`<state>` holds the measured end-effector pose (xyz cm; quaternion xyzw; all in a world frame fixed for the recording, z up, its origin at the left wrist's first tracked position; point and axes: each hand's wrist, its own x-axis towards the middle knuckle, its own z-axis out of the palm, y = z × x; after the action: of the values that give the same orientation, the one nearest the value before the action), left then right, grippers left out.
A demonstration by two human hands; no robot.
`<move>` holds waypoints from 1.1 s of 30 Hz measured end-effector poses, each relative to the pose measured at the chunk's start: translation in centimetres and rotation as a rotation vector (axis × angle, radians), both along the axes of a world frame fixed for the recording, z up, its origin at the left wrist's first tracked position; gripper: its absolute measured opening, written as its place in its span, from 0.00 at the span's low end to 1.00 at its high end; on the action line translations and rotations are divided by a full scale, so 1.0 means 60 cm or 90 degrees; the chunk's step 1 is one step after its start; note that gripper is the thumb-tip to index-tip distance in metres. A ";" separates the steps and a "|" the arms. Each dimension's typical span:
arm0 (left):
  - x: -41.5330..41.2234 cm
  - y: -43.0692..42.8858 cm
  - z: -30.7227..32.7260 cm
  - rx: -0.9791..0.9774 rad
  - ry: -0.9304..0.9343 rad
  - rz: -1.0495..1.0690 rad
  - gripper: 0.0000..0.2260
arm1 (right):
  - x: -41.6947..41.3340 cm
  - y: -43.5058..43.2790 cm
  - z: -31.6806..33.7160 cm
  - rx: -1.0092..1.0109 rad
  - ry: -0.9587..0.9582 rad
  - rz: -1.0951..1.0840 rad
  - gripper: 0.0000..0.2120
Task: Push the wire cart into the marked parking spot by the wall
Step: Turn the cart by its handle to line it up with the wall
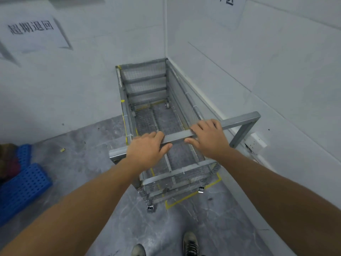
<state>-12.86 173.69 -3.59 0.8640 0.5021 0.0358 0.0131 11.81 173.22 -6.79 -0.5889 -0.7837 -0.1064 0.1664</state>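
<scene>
The grey wire cart (145, 85) stands lengthwise in the corner, its far end against the back wall and its right side close along the right wall. Its square-tube handle bar (238, 120) runs across the near end. My left hand (147, 147) grips the bar left of its middle, and my right hand (208, 137) grips it just to the right, fingers curled over the top. Yellow floor tape (184, 198) marks the parking spot; its near edge shows just in front of the cart's near casters, and more tape shows through the mesh floor.
Blue perforated plastic pallets (22, 183) lie on the grey floor at the left. A white wall socket (258, 142) sits low on the right wall, beside the handle's right post. Paper signs hang on both walls. My shoes (190, 243) stand behind the cart.
</scene>
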 end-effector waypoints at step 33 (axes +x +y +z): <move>-0.176 0.051 0.006 -0.373 -0.352 -0.222 0.19 | -0.198 -0.031 0.027 -0.042 0.668 -0.560 0.37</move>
<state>-23.40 176.72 -3.23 0.8537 0.3154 0.1189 0.3970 -0.09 171.37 -5.17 -0.8308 -0.2904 0.1592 0.4473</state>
